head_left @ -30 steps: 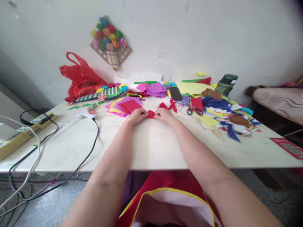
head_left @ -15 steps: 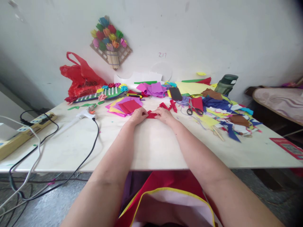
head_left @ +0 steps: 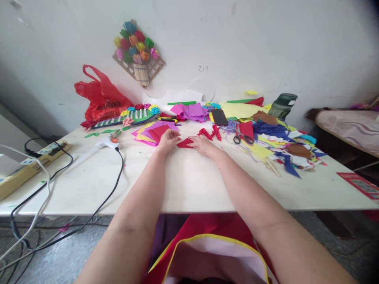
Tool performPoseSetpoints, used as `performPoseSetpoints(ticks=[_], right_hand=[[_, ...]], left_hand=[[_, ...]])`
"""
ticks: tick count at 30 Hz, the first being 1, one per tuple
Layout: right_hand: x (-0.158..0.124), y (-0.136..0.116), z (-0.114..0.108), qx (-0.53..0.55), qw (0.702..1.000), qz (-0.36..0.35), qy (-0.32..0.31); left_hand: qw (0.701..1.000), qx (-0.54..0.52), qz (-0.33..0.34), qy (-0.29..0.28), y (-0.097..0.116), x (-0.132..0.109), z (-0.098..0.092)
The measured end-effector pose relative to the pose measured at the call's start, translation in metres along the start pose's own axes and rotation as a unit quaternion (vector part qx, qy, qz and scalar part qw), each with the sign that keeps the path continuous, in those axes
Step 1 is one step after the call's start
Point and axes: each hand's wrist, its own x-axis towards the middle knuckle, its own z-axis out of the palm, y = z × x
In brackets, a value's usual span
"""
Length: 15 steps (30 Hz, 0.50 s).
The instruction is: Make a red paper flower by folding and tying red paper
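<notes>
A small folded piece of red crepe paper point(head_left: 185, 143) lies on the table between my hands, its upper edge coming to a low peak. My right hand point(head_left: 204, 146) grips its right end with thumb and fingertips. Just left of the paper, my left hand point(head_left: 168, 142) has its fingers apart and nothing visible in them; it is close to the pile of pink, yellow and red paper sheets point(head_left: 154, 132). Behind my right hand are twisted red paper pieces point(head_left: 216, 133).
Scissors point(head_left: 242, 136) lie right of my hands, beside a heap of coloured scraps point(head_left: 284, 140). A phone point(head_left: 219, 117) and purple paper point(head_left: 194, 112) are farther back. At left lie a white glue gun point(head_left: 107, 143) with its cord and a power strip point(head_left: 35, 165).
My left hand has let go of the red paper and shifted slightly left, its fingers spreading. More of the paper now shows, with a peaked shape. My right hand remains at its right end.
</notes>
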Motion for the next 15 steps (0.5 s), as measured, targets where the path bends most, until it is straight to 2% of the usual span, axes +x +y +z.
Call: performPoseSetpoints(ticks=[2, 5, 7, 9, 15], right_hand=[[0.0, -0.001, -0.001, 0.007, 1.0, 0.013, -0.001], [0.0, -0.002, -0.003, 0.004, 1.0, 0.007, -0.004], [0.0, -0.002, -0.002, -0.002, 1.0, -0.005, -0.006], [0.0, -0.001, -0.001, 0.001, 1.0, -0.005, -0.001], [0.001, 0.0, 0.0, -0.004, 1.0, -0.012, 0.006]], left_hand=[[0.999, 0.002, 0.002, 0.04, 0.0, 0.001, -0.003], [0.986, 0.153, 0.01, 0.064, 0.002, 0.001, -0.004], [0.961, 0.27, 0.038, 0.044, 0.005, -0.001, -0.002], [0.938, 0.338, 0.074, 0.006, 0.007, -0.002, 0.001], [0.896, 0.434, 0.067, -0.067, 0.004, -0.005, 0.01]])
